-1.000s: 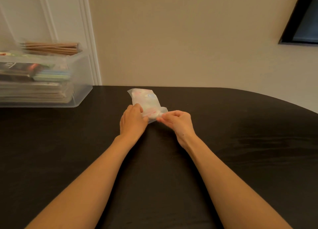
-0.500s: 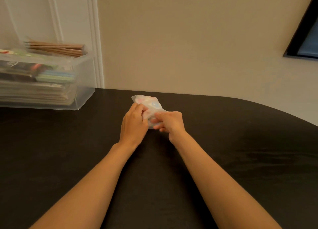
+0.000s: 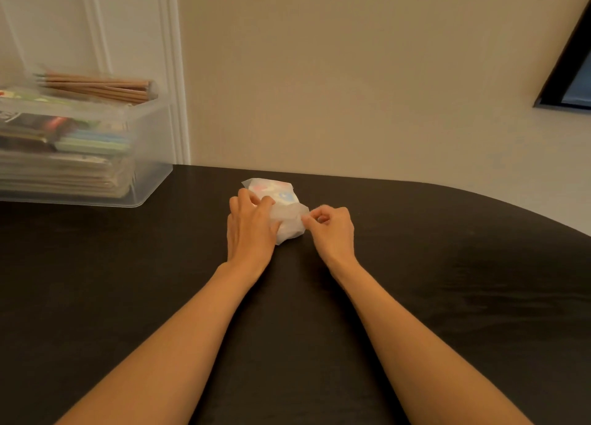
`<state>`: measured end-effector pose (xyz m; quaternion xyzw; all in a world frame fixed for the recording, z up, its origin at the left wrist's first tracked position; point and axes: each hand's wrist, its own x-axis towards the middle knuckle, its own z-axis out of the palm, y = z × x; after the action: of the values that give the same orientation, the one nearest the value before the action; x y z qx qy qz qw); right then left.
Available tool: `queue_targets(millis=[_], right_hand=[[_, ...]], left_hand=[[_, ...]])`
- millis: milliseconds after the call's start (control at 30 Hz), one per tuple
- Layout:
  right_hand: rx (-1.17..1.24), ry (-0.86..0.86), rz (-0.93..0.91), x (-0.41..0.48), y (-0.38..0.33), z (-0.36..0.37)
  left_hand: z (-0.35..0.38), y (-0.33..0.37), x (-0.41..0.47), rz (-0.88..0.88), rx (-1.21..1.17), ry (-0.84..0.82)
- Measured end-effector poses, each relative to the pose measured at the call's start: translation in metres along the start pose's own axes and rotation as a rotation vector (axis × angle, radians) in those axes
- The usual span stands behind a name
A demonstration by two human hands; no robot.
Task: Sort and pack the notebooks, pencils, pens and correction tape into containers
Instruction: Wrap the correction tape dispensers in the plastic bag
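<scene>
Head view: one small translucent white plastic pouch lies on the dark wooden table, near its far edge. Its contents are blurred; only pink and blue patches can be made out. Its left part is covered and gripped by the curled fingers of the left hand, and its right edge is pinched between thumb and forefinger of the right hand. One clear plastic box, cut off at the left, is filled with stacked notebooks, too blurred to count. A bundle of wooden pencils is laid on top.
</scene>
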<state>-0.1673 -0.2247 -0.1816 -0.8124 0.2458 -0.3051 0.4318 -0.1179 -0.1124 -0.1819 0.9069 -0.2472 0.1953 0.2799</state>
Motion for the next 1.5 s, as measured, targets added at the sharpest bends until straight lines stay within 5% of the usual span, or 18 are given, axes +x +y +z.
queue_targets(millis=[200, 400, 600, 867, 1200, 1367, 1500], right_hand=[[0.14, -0.033, -0.124, -0.005, 0.006, -0.019], [-0.084, -0.266, -0.303, -0.016, 0.009, -0.027], [-0.035, -0.164, -0.356, -0.019, 0.007, -0.027], [-0.088, -0.192, -0.258, -0.015, 0.007, -0.025], [-0.362, -0.31, -0.353, -0.012, 0.01, -0.02], [-0.448, -0.206, -0.268, -0.009, 0.009, -0.018], [-0.429, -0.23, -0.234, -0.012, 0.002, -0.016]], left_hand=[[0.005, 0.003, 0.01, -0.065, -0.076, 0.046], [0.01, 0.01, 0.014, -0.089, -0.109, 0.049], [0.012, 0.008, 0.015, -0.103, -0.1, 0.09], [0.019, 0.005, 0.024, -0.154, -0.174, 0.145], [0.019, 0.001, 0.029, -0.134, -0.261, 0.058], [0.015, 0.005, 0.027, -0.259, -0.419, 0.072], [0.013, -0.002, 0.022, -0.184, -0.272, -0.044]])
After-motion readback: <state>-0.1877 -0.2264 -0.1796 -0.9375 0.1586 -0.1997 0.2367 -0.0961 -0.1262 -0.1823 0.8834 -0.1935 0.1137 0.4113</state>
